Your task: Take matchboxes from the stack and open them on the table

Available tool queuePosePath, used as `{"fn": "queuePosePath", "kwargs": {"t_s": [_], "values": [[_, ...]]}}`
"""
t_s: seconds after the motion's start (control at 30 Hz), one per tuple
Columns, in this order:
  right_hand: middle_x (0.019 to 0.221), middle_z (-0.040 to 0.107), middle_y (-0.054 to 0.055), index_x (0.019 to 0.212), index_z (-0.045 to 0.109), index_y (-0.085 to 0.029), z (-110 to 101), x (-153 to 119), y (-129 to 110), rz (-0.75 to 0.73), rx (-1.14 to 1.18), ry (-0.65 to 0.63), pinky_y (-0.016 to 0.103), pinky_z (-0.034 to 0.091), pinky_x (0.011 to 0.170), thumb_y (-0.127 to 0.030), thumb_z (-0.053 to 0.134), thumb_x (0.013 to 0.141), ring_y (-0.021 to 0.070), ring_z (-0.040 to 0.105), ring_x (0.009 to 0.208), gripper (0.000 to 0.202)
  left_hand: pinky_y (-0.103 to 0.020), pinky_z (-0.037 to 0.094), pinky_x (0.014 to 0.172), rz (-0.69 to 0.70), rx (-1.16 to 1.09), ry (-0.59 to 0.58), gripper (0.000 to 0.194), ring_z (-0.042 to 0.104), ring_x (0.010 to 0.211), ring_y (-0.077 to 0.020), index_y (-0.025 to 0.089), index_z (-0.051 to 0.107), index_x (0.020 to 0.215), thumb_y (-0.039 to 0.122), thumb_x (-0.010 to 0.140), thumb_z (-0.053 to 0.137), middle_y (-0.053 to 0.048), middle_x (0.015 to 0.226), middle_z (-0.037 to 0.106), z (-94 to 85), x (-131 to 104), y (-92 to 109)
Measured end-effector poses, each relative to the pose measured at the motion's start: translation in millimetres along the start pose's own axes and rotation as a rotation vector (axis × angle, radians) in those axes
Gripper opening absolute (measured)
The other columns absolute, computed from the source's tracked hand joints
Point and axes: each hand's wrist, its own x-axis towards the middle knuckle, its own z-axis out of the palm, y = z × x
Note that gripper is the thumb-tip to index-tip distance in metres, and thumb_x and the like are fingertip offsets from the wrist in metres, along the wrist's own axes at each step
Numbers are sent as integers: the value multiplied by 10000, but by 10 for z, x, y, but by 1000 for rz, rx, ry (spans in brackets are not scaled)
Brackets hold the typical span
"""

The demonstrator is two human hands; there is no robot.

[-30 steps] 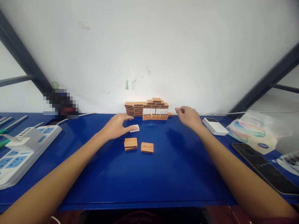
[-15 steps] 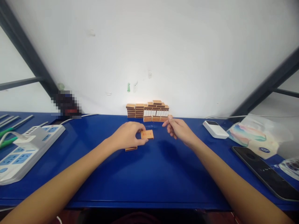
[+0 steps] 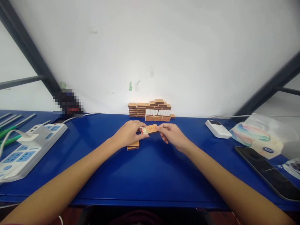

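A matchbox (image 3: pixel 152 128) is held between both hands above the blue table, its tray partly slid out on the left so that red-tipped matches (image 3: pixel 144 130) show. My left hand (image 3: pixel 127 133) pinches the tray end. The fingers of my right hand (image 3: pixel 170 133) grip the sleeve's right end. Below my left wrist lies a small pile of matchboxes (image 3: pixel 133 146), partly covered by the hand. Stacked matchboxes (image 3: pixel 141 105) stand against the wall behind, with a row of upright white-looking boxes (image 3: pixel 158 111) among them and one lone matchbox (image 3: pixel 172 116) at the right end.
On the left are a white power strip (image 3: pixel 35 147) with a plugged-in cable and several rods (image 3: pixel 24 122). A white device (image 3: pixel 217 129), a tissue pack (image 3: pixel 255 134) and a black phone (image 3: pixel 267 172) lie on the right. The blue table (image 3: pixel 145 181) meets a white wall.
My right hand has moved left and taken hold of the matchbox that my left hand was holding. The box has slid partly open, and its matches now show.
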Motion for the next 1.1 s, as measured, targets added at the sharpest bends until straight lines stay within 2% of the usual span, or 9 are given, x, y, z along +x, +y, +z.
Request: {"fn": "queuePosePath", "kwargs": {"t_s": [0.2, 0.3, 0.4, 0.53, 0.63, 0.73, 0.8, 0.93, 1.1], "values": [[534, 526, -17, 635, 539, -194, -689, 245, 3, 35, -145, 265, 203, 366, 395, -318, 632, 929, 92, 461, 441, 332, -320, 492, 724, -95, -23, 26, 329, 700, 852, -217, 245, 764, 1098, 500, 896, 726, -37, 1010, 785, -38, 19, -43], [546, 538, -8, 664, 573, -182, -1130, 440, 46, 93, -275, 526, 199, 364, 401, -243, 641, 928, 93, 465, 456, 280, -323, 501, 731, -78, -18, -17, 326, 705, 884, -230, 250, 767, 1087, 500, 881, 736, -40, 1027, 786, 54, 49, -30], [526, 536, -4, 658, 574, -180, -1354, 660, 112, 180, -348, 596, 210, 357, 407, -216, 655, 921, 101, 455, 454, 277, -340, 506, 757, -67, 40, -81, 376, 700, 943, -266, 231, 769, 1104, 505, 847, 767, -65, 1038, 783, 177, 78, 14], [487, 528, -3, 639, 595, -176, -1263, 911, 207, 207, -406, 547, 226, 338, 422, -229, 694, 895, 109, 440, 445, 280, -352, 513, 788, -69, 19, -118, 461, 695, 997, -282, 209, 767, 1120, 597, 882, 693, -98, 1089, 772, 143, 74, 43], [474, 533, 4, 640, 628, -171, -1125, 1022, 285, 209, -473, 550, 247, 347, 462, -277, 714, 886, 129, 456, 468, 282, -335, 514, 765, -69, -34, -90, 500, 700, 938, -253, 204, 760, 1111, 635, 874, 671, -91, 1042, 768, -95, 2, 17], [545, 613, 39, 682, 673, -176, -1086, 1035, 319, 191, -588, 591, 269, 395, 541, -369, 713, 896, 172, 543, 554, 290, -292, 484, 638, -68, -60, -204, 520, 684, 765, -208, 226, 767, 1005, 655, 712, 794, -46, 903, 748, -361, -118, -14], [680, 703, 76, 769, 711, -177, -1111, 970, 276, 167, -705, 611, 276, 433, 611, -415, 694, 915, 200, 620, 660, 280, -282, 453, 589, -82, -16, -243, 439, 668, 709, -200, 241, 767, 893, 593, 642, 845, -26, 825, 731, -469, -191, -29], [842, 757, 113, 846, 733, -176, -1146, 669, 23, 25, -874, 668, 288, 445, 672, -407, 677, 937, 222, 663, 776, 255, -284, 416, 543, -80, 31, -319, 213, 647, 626, -186, 248, 751, 742, 444, 688, 814, -9, 699, 711, -505, -252, -54], [652, 655, 50, 802, 723, -171, -863, 284, -239, -127, -536, 582, 268, 364, 519, -488, 642, 950, 143, 532, 548, 359, -294, 460, 609, -58, 19, -205, 184, 659, 661, -185, 237, 760, 824, 409, 760, 750, -16, 750, 736, -489, -203, -85]]}}
